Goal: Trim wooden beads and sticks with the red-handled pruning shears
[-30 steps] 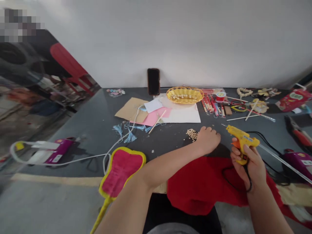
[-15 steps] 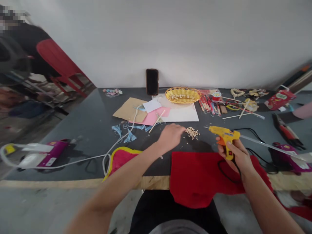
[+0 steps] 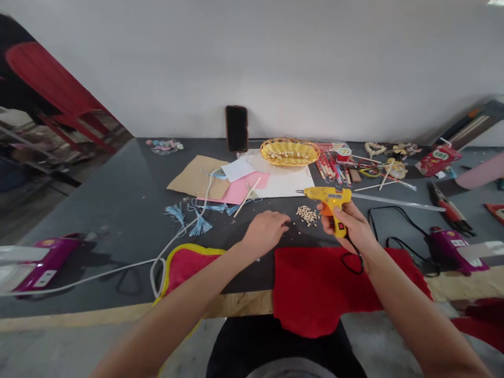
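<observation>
A yellow hot glue gun [image 3: 329,198] is gripped in my right hand [image 3: 353,227], its nozzle pointing left above the pile. A clear glue stick [image 3: 397,201] sticks out of its back. My left hand [image 3: 266,231] hovers just left of a small heap of pale beads [image 3: 307,215], apart from it. Its fingers are curled together, and I cannot see what they hold, if anything. A red cloth [image 3: 315,283] lies under my right hand and hangs over the table edge. Blue tassels [image 3: 200,224] lie left of my left hand.
A yellow basket [image 3: 289,161], sheets of paper [image 3: 252,189] and a leaning phone [image 3: 237,128] stand along the wall. Purple power strips [image 3: 51,262] sit at both sides, with a white cable [image 3: 118,268] across the left. Pliers [image 3: 451,210] lie at right. A red-yellow pad [image 3: 185,268] is near my left forearm.
My right hand has brought the glue gun left, so its nozzle is now above the beads. My left hand has drawn back slightly from the heap. The view has shifted right.
</observation>
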A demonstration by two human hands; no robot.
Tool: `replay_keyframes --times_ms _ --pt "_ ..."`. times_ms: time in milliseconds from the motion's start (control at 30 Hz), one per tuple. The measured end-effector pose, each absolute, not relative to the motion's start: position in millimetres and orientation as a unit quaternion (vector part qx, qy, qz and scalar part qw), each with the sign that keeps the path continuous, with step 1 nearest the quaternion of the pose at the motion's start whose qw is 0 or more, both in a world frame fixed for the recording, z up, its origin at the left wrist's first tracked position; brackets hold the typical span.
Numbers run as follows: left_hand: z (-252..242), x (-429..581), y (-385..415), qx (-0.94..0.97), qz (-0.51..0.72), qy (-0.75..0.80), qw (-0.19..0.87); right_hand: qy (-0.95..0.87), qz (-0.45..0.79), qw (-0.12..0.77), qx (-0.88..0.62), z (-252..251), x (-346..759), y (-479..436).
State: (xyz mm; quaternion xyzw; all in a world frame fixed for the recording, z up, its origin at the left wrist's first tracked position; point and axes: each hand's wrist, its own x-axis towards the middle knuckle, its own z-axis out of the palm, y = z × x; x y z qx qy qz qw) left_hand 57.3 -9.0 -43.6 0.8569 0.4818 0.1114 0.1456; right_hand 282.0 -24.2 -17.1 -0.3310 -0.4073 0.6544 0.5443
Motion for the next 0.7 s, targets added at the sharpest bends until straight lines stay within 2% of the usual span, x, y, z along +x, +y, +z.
replay_keyframes --times_ms 200,300,400,567,700 --pt "-54 84 8 0.876 0.074 0.463 0.113 -0.402 0.658 0.535 -0.344 -28 286 -21" --pt "-53 77 8 0.871 0.103 0.459 0.143 -0.38 0.668 0.538 -0.347 -32 290 -21" --pt "-47 62 7 0.807 0.191 0.474 0.294 -0.362 0.686 0.529 -0.346 -33 291 -24" --pt "-49 43 12 0.536 0.363 0.465 0.605 -0.375 0.701 0.496 -0.35 -37 288 -33" --pt "-55 36 18 0.372 0.422 0.435 0.703 -0.402 0.682 0.486 -0.37 -43 288 -37"
